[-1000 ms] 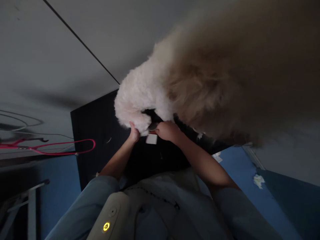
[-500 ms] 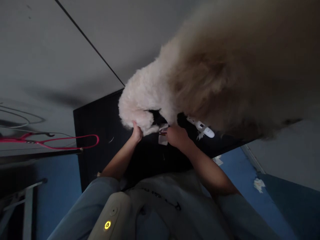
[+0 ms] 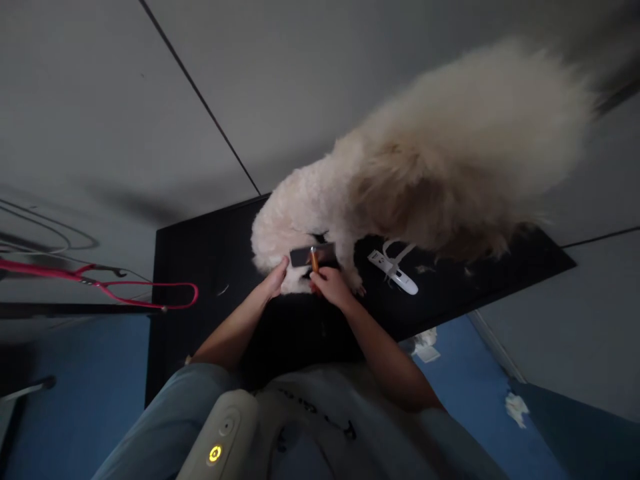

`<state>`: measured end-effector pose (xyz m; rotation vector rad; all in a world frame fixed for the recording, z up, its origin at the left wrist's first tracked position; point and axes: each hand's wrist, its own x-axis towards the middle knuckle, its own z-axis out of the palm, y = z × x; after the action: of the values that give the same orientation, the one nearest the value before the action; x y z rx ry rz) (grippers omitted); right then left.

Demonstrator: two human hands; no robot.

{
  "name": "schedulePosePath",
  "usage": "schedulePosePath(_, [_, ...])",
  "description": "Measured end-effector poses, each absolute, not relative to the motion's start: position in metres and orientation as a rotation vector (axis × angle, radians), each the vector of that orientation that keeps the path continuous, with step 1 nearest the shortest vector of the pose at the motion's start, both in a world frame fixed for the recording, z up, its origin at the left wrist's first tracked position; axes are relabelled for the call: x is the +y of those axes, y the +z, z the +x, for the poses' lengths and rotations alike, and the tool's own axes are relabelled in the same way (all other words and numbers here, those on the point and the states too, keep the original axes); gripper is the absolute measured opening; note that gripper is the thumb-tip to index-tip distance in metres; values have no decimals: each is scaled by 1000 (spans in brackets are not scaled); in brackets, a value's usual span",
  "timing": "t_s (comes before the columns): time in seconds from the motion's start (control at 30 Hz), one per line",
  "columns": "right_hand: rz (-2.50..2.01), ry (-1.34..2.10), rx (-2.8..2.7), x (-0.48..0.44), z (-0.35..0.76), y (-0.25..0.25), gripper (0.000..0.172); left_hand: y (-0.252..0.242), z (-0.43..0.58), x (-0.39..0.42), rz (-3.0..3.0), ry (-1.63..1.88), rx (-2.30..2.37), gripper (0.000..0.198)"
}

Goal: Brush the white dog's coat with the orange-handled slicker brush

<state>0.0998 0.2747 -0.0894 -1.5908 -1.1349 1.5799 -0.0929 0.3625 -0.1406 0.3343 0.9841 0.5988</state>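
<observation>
A fluffy cream dog (image 3: 425, 173) stands on a black table (image 3: 200, 260). My left hand (image 3: 276, 279) is closed round the dog's near leg, low by the paw. My right hand (image 3: 329, 285) is closed on the orange handle of a slicker brush (image 3: 313, 255), whose flat grey head lies against the fur of that same leg. Both forearms reach forward from my pale sleeves.
A white grooming tool with a strap (image 3: 395, 272) lies on the table under the dog's belly. A pink leash loop (image 3: 125, 293) hangs at the left from a bar. Tufts of fur (image 3: 515, 403) lie on the blue floor at the right. The wall is grey.
The view has pulled back, so the whole dog shows. My right hand has brought the brush up with its head flat on the leg. My left hand still holds the leg.
</observation>
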Motion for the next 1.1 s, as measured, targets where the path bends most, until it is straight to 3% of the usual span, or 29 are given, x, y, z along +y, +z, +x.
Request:
schedulePosePath(0.13, [-1532,2067,-1019,259,84,-95,25,-143,-106,356,445,645,1053,25])
schedulePosePath(0.2, [-1488,2031,-1013,261,82,-96,21,-147,-111,352,434,645,1027,15])
schedulePosePath(0.33, [-1528,1694,-949,274,74,-97,22,-157,-112,345,305,602,889,21])
schedulePosePath(0.53, [-1539,2124,-996,225,52,-108,25,-153,-111,347,248,595,842,29])
schedulePosePath(0.7, [-1607,1632,-1259,207,60,-91,22,-135,-101,355,257,530,751,42])
schedulePosePath(0.87, [-1647,1860,-1284,183,63,-76,21,-122,-87,341,340,445,697,58])
schedulePosePath(1.0, [-1615,1451,-1377,175,65,-74,11,-108,-87,327,372,397,735,73])
schedulePosePath(1.07, [-1663,1474,-1319,162,71,-77,4,-99,-92,325,408,451,681,69])
schedulePosePath(1.1, [-1665,1548,-1277,151,75,-79,11,-94,-94,325,432,480,648,65])
